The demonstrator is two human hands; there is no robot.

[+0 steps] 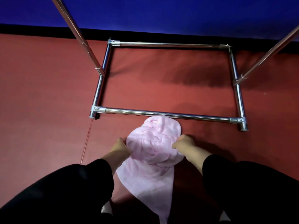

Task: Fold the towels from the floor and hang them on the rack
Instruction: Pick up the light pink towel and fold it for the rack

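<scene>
Towel [150, 152], lower end cut off, bunched in left hand [120, 147] and right hand [184, 143] grip.

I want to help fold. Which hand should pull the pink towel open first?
Neither is clearly better: the left hand and the right hand each grip a side of the bunched pink towel. Probably both pull apart together. If only one, the right, since it holds more cloth.
</scene>
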